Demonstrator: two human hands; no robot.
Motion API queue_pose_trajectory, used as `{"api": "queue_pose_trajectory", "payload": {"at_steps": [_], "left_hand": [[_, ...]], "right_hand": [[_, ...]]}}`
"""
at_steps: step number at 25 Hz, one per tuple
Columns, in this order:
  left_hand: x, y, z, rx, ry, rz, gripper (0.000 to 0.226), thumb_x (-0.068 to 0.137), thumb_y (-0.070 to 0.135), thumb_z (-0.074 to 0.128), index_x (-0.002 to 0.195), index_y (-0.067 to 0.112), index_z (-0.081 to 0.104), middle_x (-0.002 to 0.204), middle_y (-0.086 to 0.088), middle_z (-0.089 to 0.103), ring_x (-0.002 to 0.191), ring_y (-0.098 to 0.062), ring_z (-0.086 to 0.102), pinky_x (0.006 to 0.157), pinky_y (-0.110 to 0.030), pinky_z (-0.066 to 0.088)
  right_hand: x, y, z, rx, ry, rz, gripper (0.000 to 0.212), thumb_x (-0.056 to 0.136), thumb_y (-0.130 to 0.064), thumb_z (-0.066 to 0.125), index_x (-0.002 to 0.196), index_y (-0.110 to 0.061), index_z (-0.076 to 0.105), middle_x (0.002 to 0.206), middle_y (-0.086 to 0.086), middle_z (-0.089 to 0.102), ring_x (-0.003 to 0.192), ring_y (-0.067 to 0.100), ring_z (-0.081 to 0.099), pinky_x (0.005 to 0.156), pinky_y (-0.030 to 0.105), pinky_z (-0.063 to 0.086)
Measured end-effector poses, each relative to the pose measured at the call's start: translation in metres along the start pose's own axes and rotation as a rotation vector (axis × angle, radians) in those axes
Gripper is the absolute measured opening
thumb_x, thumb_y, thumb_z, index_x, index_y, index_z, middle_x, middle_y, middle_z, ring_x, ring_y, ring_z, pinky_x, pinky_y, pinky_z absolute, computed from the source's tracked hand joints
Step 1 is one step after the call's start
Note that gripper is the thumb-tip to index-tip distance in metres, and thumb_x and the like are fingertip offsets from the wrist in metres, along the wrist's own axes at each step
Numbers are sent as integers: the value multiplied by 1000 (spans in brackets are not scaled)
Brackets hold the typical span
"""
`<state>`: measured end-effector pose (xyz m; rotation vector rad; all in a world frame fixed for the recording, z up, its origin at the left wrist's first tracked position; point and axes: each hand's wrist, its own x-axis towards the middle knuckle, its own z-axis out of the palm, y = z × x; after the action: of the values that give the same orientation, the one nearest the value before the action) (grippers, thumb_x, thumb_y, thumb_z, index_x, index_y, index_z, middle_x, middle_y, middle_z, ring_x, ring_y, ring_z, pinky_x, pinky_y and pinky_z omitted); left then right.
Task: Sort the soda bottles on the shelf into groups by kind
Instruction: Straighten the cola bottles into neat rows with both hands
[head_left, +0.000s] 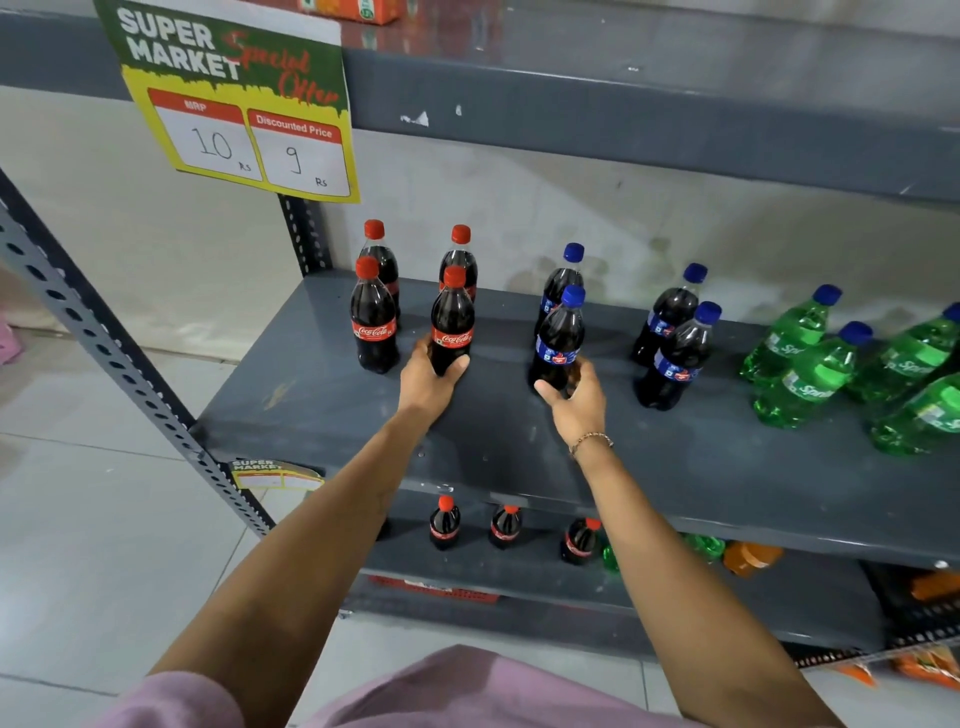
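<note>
Head view, setting: a person in a pink top is standing at a dark grey metal shelf (519, 441), both bare arms reaching forward over it.
Left hand: the left hand (431, 376) is wrapping around the base of a red-capped, red-labelled plastic cola bottle (452, 322), thumb on the right side and fingers on the left; the bottle is standing upright on the shelf.
Right hand: the right hand (574, 392), with a thin chain bracelet (589, 441) at the wrist, is grasping the lower part of a blue-capped, blue-labelled dark soda bottle (558, 340), which is also standing upright on the shelf.
Red-capped group: three more red-capped cola bottles (371, 317) are standing just beside the held one, towards the left end of the shelf.
Blue-capped group: three more blue-capped dark bottles (675, 353) are standing in the middle, one behind the held bottle and two to its right.
Green group: green plastic soda bottles with blue caps (805, 379) are clustering at the right end, well apart from the cola.
Sign: a yellow and green paper price sign (234, 98) is hanging from the shelf above, reading 10 and 9.
Lower shelf: small red-capped cola bottles (444, 522) are standing below, with green and orange bottles partly hidden to their right.
</note>
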<state>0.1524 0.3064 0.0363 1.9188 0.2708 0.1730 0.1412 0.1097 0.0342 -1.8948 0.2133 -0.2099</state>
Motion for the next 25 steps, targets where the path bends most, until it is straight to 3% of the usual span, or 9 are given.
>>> {"api": "queue_pose_trajectory", "payload": {"at_steps": [5, 8, 10, 12, 15, 17, 20, 22, 25], "left_hand": [[-5, 5, -1, 27, -18, -15, 66, 85, 26, 67, 139, 9, 34, 135, -10, 53, 123, -26, 48, 94, -27, 35], [-22, 6, 6, -117, 151, -91, 66, 81, 15, 71, 135, 4, 35, 132, -13, 49, 120, -25, 48, 103, -31, 36], [-43, 5, 21, -153, 287, -97, 37, 82, 10, 70, 110, 7, 45, 104, -12, 54, 91, -20, 54, 96, -36, 44], [-56, 9, 40, -108, 222, -45, 27, 83, 13, 69, 99, 12, 47, 89, -4, 56, 74, -11, 52, 87, -38, 47], [-56, 22, 69, -84, -28, -23, 51, 79, 20, 74, 120, 7, 46, 116, -7, 58, 99, -13, 56, 91, -24, 43], [-51, 32, 86, -66, -122, -7, 76, 77, 23, 76, 136, 5, 34, 137, -7, 46, 124, -19, 46, 99, -26, 38], [-46, 42, 105, -53, -91, 48, 71, 73, 22, 78, 132, 12, 39, 123, 5, 53, 119, -19, 50, 86, -20, 41], [-44, 43, 113, -46, -52, 57, 63, 77, 21, 75, 130, 14, 42, 119, 3, 57, 114, -19, 53, 80, -18, 38], [-43, 41, 119, 10, -29, 27, 58, 81, 26, 71, 129, 12, 43, 123, -7, 59, 112, -23, 54, 81, -25, 37]], "right_hand": [[-3, -9, -3, 10, -44, 16, 62, 75, -11, 73, 128, -10, 41, 129, 8, 54, 117, 20, 51, 101, 30, 40], [-14, -4, -12, 25, -48, 27, 65, 73, -12, 75, 127, -6, 39, 124, 6, 50, 111, 17, 50, 97, 26, 40], [-24, 8, -27, 27, 96, 57, 47, 74, -12, 74, 112, -5, 47, 111, 13, 56, 98, 23, 57, 89, 29, 46], [-30, 20, -47, 71, 341, 78, 33, 73, -8, 74, 92, -9, 47, 96, 14, 53, 79, 27, 57, 85, 41, 49], [-22, 34, -84, 83, 571, 70, 42, 69, -8, 77, 95, -7, 45, 104, 11, 37, 81, 32, 52, 85, 49, 49], [-8, 38, -107, 72, 438, 70, 60, 68, -12, 80, 114, -2, 42, 119, 15, 36, 97, 26, 50, 91, 42, 48], [16, 39, -132, 41, 94, 84, 79, 69, -14, 80, 131, -6, 33, 136, 11, 41, 119, 20, 47, 98, 33, 43], [27, 40, -138, 13, 14, 66, 71, 70, -13, 78, 129, -8, 38, 133, 11, 50, 121, 22, 49, 102, 34, 42], [31, 42, -136, 35, 40, 53, 58, 73, -10, 75, 123, -11, 46, 124, 11, 60, 114, 22, 56, 97, 29, 42]]}}
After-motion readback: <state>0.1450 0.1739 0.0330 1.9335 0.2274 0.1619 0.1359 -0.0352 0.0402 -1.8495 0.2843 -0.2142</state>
